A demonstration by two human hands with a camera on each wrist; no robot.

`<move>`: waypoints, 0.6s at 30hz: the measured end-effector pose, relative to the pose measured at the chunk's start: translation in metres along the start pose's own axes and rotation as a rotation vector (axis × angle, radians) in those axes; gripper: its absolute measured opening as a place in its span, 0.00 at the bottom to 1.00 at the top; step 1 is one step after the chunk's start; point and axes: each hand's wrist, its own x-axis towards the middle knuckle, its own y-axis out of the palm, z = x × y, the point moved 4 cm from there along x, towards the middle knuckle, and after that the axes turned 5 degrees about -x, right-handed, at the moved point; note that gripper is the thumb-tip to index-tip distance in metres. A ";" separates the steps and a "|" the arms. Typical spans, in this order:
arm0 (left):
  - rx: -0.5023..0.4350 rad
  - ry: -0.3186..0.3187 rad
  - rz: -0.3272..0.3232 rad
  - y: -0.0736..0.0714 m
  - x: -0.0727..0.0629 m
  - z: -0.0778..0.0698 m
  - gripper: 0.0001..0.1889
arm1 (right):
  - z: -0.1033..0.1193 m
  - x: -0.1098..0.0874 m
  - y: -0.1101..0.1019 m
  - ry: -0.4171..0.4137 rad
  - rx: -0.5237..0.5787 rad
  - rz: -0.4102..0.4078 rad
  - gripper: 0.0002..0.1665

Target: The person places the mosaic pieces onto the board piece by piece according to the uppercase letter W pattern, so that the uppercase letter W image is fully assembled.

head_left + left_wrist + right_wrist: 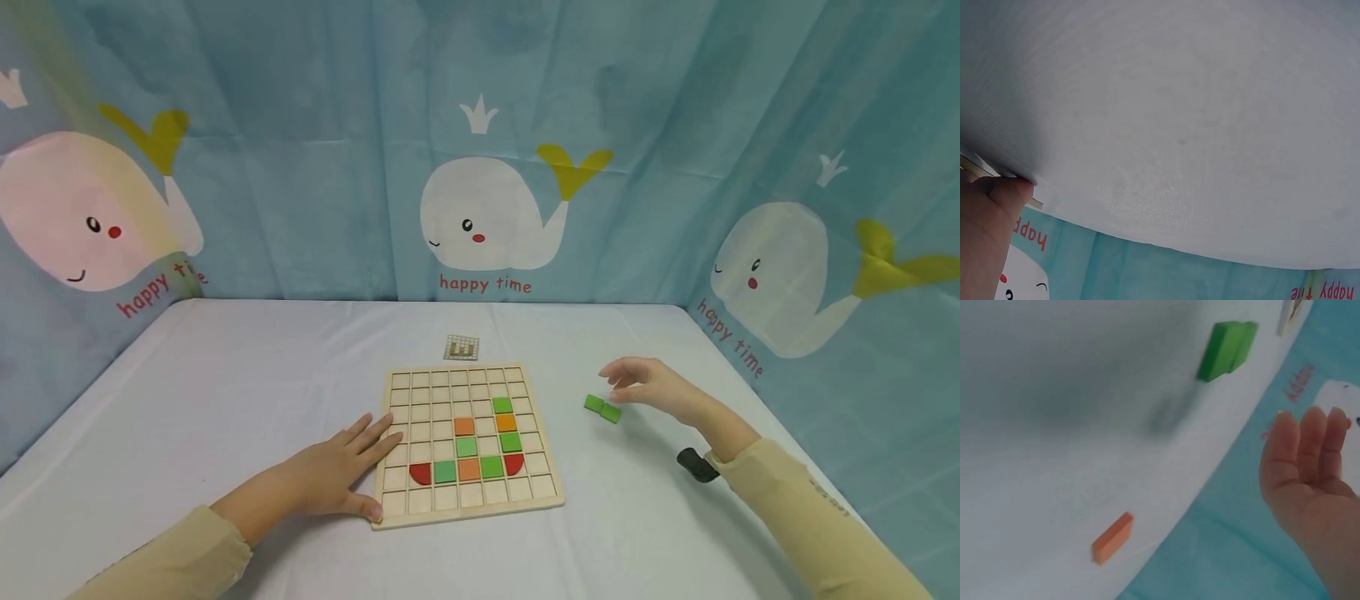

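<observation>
A wooden grid board [397, 504] lies on the white table with green, orange and red tiles set in its squares. My left hand [330, 467] rests on the board's left edge, fingers spread over the rim and thumb at the near left corner. In the left wrist view, part of that hand [988, 219] shows beside the board's edge. My right hand [652, 387] hovers above two green tiles [602, 408] to the right of the board, with fingers loosely bent and nothing visible in them. In the right wrist view, the fingers [1310, 447] are apart from the green tiles [1225, 353].
A small pattern card [461, 347] with a grid design lies beyond the board. An orange tile [1113, 539] stands out on the white cloth in the right wrist view. Blue curtains [300, 208] printed with whales rise behind the table and at both sides.
</observation>
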 end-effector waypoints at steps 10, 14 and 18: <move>0.004 -0.006 0.006 0.000 0.000 0.000 0.55 | -0.027 0.005 0.000 0.072 -0.003 0.124 0.26; 0.001 -0.007 0.011 0.000 0.000 0.000 0.55 | -0.035 0.007 0.002 0.080 -0.037 0.163 0.25; -0.001 -0.008 0.013 0.001 0.000 0.000 0.55 | -0.040 0.009 0.005 0.089 -0.050 0.199 0.24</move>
